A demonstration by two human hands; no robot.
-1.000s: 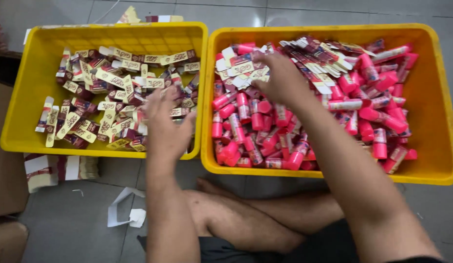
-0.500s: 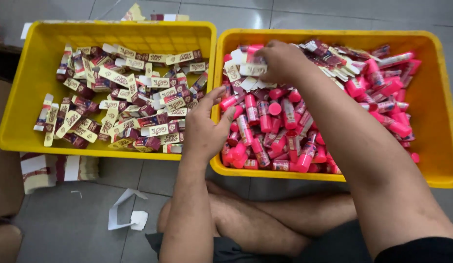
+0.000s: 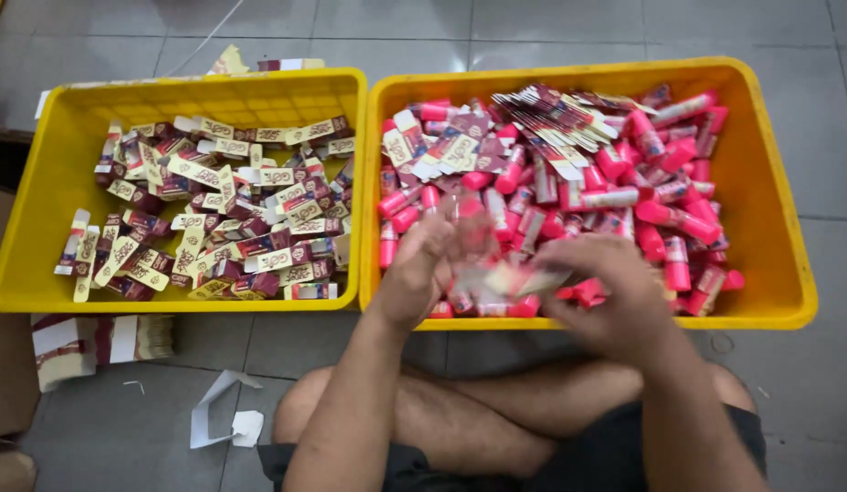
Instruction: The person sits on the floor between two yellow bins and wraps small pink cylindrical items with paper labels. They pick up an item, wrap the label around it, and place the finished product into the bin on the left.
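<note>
Two yellow bins stand side by side on the floor. The right bin (image 3: 770, 182) holds several pink tubes (image 3: 669, 214) and a fanned stack of flat folded cartons (image 3: 551, 123). The left bin (image 3: 41, 182) is filled with small cream and maroon boxes (image 3: 214, 228). My left hand (image 3: 423, 273) and my right hand (image 3: 615, 292) meet over the near edge of the right bin. Between them is a blurred flat carton (image 3: 515, 278), held by both. Whether a tube is in my left hand is lost in the blur.
A stack of flat cartons (image 3: 96, 342) lies on the tiled floor in front of the left bin. White paper scraps (image 3: 223, 419) lie near my knee. My crossed legs (image 3: 478, 419) sit just before the bins. A brown cardboard box (image 3: 5, 364) stands at the left edge.
My right hand came back from the far carton stack to the near edge of the right bin with a carton. My left hand moved right from the left bin to meet it.
</note>
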